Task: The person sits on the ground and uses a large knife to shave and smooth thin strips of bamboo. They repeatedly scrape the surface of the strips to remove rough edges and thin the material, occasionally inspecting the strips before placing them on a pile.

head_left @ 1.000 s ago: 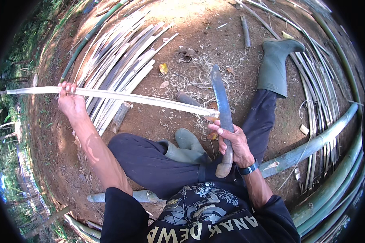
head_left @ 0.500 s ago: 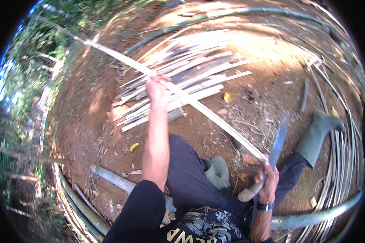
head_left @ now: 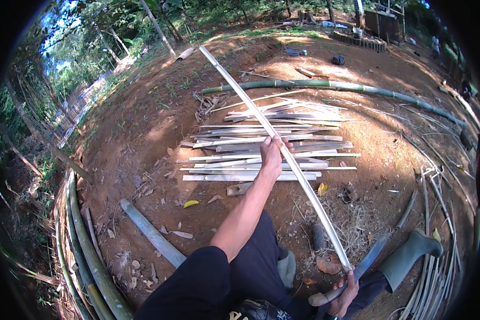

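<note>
A long pale split-bamboo strip [head_left: 312,194] slants across the view from upper left to my right hand. My left hand [head_left: 272,154] is closed around it near its middle, arm stretched forward. My right hand [head_left: 345,300] grips a machete [head_left: 372,255] by its wooden handle, with the blade pointing up and to the right. The strip's near end meets the fingers of that same hand, beside the blade. Beneath the strip, several split bamboo pieces [head_left: 218,177] lie side by side on the brown soil. Thin shavings [head_left: 352,226] litter the ground near the machete.
Behind the pile lies a long green bamboo pole [head_left: 357,87]. More poles [head_left: 90,250] lie at the left, and a cut bamboo length [head_left: 152,233] is nearer me. Thin strips [head_left: 429,280] are bundled at the right, by my rubber boot [head_left: 415,258]. Trees stand beyond.
The view has tilted up and swung, showing more background. The strip now points more steeply away from me. Both hands keep their holds.
</note>
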The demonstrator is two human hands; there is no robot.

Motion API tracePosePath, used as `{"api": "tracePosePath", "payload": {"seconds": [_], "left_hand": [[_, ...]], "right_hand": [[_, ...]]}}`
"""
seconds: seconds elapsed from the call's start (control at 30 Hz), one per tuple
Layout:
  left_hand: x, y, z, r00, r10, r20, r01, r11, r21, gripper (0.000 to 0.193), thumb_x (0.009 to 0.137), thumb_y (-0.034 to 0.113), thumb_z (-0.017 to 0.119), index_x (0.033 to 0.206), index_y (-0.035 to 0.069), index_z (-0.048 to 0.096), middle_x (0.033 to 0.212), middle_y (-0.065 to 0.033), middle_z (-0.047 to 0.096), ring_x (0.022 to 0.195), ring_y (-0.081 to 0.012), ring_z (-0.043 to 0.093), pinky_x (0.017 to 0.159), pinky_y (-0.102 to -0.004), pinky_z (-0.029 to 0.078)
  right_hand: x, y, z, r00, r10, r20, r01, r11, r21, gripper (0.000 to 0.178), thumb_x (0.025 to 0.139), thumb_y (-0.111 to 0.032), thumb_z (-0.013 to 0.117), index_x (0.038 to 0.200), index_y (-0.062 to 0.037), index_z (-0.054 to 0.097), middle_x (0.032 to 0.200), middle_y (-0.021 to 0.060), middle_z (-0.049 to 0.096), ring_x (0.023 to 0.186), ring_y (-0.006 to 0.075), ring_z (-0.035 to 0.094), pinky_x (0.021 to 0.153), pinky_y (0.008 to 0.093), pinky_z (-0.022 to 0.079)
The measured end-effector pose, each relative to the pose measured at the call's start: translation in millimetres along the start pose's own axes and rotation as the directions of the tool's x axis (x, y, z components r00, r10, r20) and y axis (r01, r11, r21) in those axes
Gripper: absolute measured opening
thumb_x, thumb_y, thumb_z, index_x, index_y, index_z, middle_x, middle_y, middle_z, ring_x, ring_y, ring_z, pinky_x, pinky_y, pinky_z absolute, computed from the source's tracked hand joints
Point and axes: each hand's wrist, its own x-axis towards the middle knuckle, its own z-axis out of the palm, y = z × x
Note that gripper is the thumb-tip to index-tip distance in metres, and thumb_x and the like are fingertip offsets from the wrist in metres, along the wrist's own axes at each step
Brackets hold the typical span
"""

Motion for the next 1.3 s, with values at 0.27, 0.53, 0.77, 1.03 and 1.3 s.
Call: {"api": "tracePosePath", "payload": {"seconds": [0.27,0.53,0.77,1.03,1.3], "left_hand": [[-4.8,-1.6,9.5,0.999,-0.049,0.011,0.049,0.998,0.029,0.017,0.097,0.016,0.044,0.1,0.0,0.05,0.084,-0.011,0.061,0.066,-0.0208,0.066,0.058,-0.0337,0.06],[-8.5,2.6,7.7,0.997,-0.076,0.022,0.076,0.997,-0.005,0.031,0.1,0.022,0.042,0.114,-0.002,0.055,0.086,-0.0113,0.063,0.071,-0.0223,0.067,0.064,-0.0348,0.06],[-6.5,6.6,17.3,0.989,-0.077,0.126,0.092,0.988,-0.122,0.025,0.098,0.028,0.053,0.104,0.004,0.058,0.08,-0.006,0.06,0.072,-0.018,0.065,0.064,-0.0328,0.06],[-2.4,10.2,3.6,0.994,-0.033,0.106,0.041,0.996,-0.08,0.018,0.095,0.022,0.061,0.095,0.004,0.055,0.08,-0.0054,0.059,0.069,-0.0158,0.063,0.06,-0.0307,0.057],[-3.0,17.7,-3.3,0.987,-0.01,0.157,0.019,0.998,-0.061,0.029,0.103,0.024,0.041,0.11,-0.002,0.052,0.098,-0.0178,0.065,0.083,-0.0241,0.068,0.071,-0.0348,0.061]], "right_hand": [[-2.5,4.1,-10.8,1.0,0.006,-0.022,-0.006,1.0,0.006,0.027,0.092,-0.015,0.062,0.114,-0.0005,0.054,0.069,0.0003,0.048,0.049,0.0084,0.047,0.039,0.0233,0.043],[-0.4,12.0,-18.7,0.996,0.088,-0.027,-0.088,0.996,0.018,0.028,0.091,-0.01,0.058,0.116,0.0011,0.053,0.081,0.0055,0.056,0.051,0.0093,0.049,0.039,0.0235,0.043],[-5.7,15.8,-17.1,0.985,0.168,0.027,-0.168,0.986,-0.002,0.023,0.092,-0.011,0.057,0.111,0.0008,0.054,0.087,0.0134,0.065,0.051,0.0108,0.051,0.04,0.0257,0.045],[-12.6,41.4,-20.9,0.95,0.285,0.126,-0.291,0.956,0.026,0.025,0.096,-0.02,0.055,0.109,0.0008,0.054,0.083,0.015,0.067,0.051,0.0127,0.052,0.041,0.0274,0.047],[-28.2,41.3,-11.8,0.947,0.31,0.088,-0.304,0.95,-0.078,0.027,0.097,-0.022,0.054,0.11,0.0013,0.053,0.078,0.0124,0.065,0.052,0.0137,0.052,0.042,0.0283,0.046]]}}
